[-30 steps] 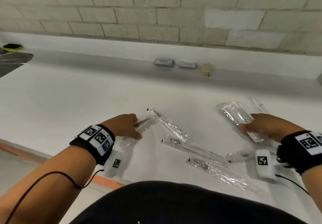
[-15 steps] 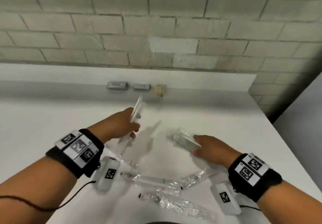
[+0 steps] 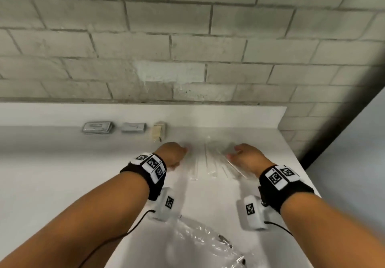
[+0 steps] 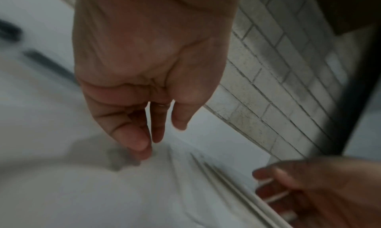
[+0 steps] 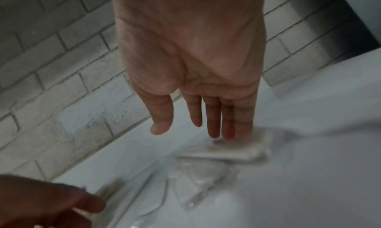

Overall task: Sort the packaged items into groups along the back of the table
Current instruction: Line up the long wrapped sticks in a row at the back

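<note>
Several clear plastic packets (image 3: 209,160) with thin white sticks inside lie flat near the back of the white table (image 3: 62,174), between my hands. My left hand (image 3: 175,154) hangs just left of them, its fingers (image 4: 153,133) loose and holding nothing, tips close to the table. My right hand (image 3: 239,153) is at their right side. Its straight fingers (image 5: 214,125) touch the top of a clear packet (image 5: 237,151). Another crumpled clear packet (image 5: 198,181) lies beside that one. More clear packets (image 3: 208,244) lie near the front edge.
Along the back stand a stack of grey packets (image 3: 98,127), a single grey packet (image 3: 133,127) and a beige packet (image 3: 159,131). A block wall (image 3: 187,48) rises behind. The table's right edge (image 3: 302,163) runs close to my right hand.
Both hands carried clear packets from the near pile to the back of the table. My left hand has let go of its long packet, and the right hand's packet now lies flat.
</note>
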Demonstrator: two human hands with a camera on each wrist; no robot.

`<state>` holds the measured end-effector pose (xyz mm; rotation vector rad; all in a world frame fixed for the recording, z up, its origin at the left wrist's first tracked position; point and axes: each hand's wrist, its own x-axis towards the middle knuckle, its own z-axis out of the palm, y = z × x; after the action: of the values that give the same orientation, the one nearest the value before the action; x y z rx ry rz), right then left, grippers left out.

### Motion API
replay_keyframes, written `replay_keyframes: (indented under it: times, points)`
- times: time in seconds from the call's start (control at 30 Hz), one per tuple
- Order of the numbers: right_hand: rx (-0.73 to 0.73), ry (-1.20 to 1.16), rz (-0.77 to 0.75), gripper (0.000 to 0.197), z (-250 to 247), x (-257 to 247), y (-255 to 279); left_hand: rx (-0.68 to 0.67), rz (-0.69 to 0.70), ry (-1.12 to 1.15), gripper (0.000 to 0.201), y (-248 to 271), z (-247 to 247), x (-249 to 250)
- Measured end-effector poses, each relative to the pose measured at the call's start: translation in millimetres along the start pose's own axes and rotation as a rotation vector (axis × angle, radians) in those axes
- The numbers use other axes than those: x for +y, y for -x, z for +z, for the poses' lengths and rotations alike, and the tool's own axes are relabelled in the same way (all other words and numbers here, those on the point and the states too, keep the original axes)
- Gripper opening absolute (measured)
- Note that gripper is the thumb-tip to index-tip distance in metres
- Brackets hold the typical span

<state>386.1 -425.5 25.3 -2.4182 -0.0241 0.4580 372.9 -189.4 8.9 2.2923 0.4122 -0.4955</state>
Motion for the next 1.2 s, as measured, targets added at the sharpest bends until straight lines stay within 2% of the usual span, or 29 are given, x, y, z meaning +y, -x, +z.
replay_keyframes:
  times: [0.03,0.1,0.2,0.27,0.33,0.4,0.47,0.57,0.7,0.8,0.9,0.97,1.07,1.2]
  points:
    - [-0.004,-0.050,-0.001,0.060,-2.0,5.5,-9.2,0.002,0.018,-0.110,0.028,-4.2,-5.3,-4.0]
    - [0.018,-0.038,-0.037,0.055,-3.0,9.0,-18.7,0.062,0.100,-0.349,0.035,-10.6,-10.9,-14.7]
    - [0.164,0.177,-0.176,0.036,8.0,-1.7,-22.9,0.109,0.315,-0.516,0.051,-13.3,-3.0,-21.4]
    - [0.120,0.310,-0.278,0.034,26.4,-14.0,-21.4,0.060,0.455,-0.566,0.063,-17.4,11.6,-21.8]
    - [0.043,0.488,-0.303,0.037,47.8,-20.7,-19.7,0.011,0.500,-0.638,0.073,-20.6,24.0,-20.8]
    - [0.029,0.654,-0.295,0.038,62.4,-20.4,-18.3,-0.017,0.456,-0.679,0.075,-24.3,26.3,-22.7]
    - [0.039,0.715,-0.303,0.038,64.6,-16.9,-16.1,-0.034,0.394,-0.686,0.075,-27.7,18.8,-25.1]
    - [-0.026,0.658,-0.339,0.044,55.7,-11.3,-14.5,-0.061,0.332,-0.696,0.073,-32.5,4.3,-27.8]
    - [-0.044,0.555,-0.323,0.038,44.6,-13.0,-19.4,-0.092,0.400,-0.863,0.066,-28.8,-3.1,-25.3]
    - [-0.021,0.593,-0.292,0.035,45.4,-16.7,-20.1,-0.027,0.399,-0.865,0.073,-26.2,-3.3,-26.3]
    - [-0.043,0.756,-0.347,0.044,49.6,-16.4,-15.7,0.121,0.483,-0.929,0.051,-21.2,-0.4,-24.7]
    - [-0.078,0.747,-0.375,0.046,47.8,-15.3,-13.8,0.184,0.521,-0.936,0.045,-21.6,1.6,-26.1]
    - [-0.107,0.624,-0.316,0.040,43.3,-16.6,-12.7,0.180,0.439,-0.866,0.046,-18.7,-0.5,-26.4]
    - [-0.025,0.519,-0.241,0.029,47.6,-20.0,-14.6,0.189,0.315,-0.819,0.050,-15.4,-4.5,-27.6]
